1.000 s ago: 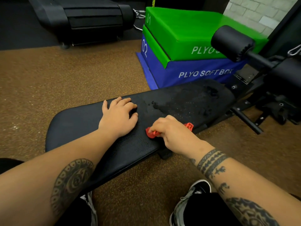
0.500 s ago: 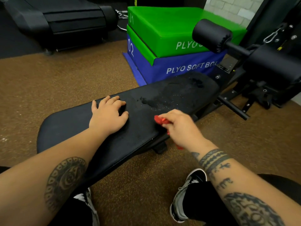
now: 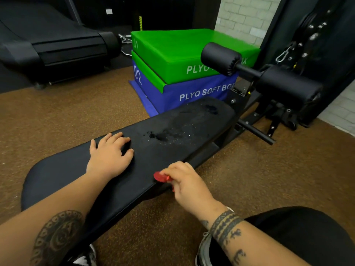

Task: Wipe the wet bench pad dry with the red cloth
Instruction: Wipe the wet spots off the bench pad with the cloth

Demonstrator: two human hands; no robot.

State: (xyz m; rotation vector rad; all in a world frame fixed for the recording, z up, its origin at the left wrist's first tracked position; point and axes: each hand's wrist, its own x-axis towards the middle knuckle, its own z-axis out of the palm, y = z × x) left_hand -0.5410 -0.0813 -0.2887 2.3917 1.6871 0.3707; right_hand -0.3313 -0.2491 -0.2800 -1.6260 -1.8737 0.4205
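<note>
A long black bench pad [image 3: 76, 169] runs from lower left to upper right. Water drops and a dark wet patch [image 3: 169, 133] lie on its far half. My left hand [image 3: 110, 156] rests palm down on the pad's middle, fingers loosely spread. At the pad's near edge my right hand [image 3: 184, 181] grips a bunched red cloth [image 3: 160, 177]. Only a small red part of the cloth shows past the fingers; the rest is hidden in the hand.
Stacked green and blue plyo soft boxes [image 3: 182, 73] stand behind the bench. Black roller pads [image 3: 221, 58] and a machine frame [image 3: 307, 54] are at the right. A treadmill [image 3: 57, 47] sits at the back left. Brown rubber floor [image 3: 57, 116] surrounds the bench; my shoe [image 3: 203, 248] is below.
My right hand has drawn the red cloth back toward the near edge of the pad. The camera view has shifted. My left hand stays on the pad.
</note>
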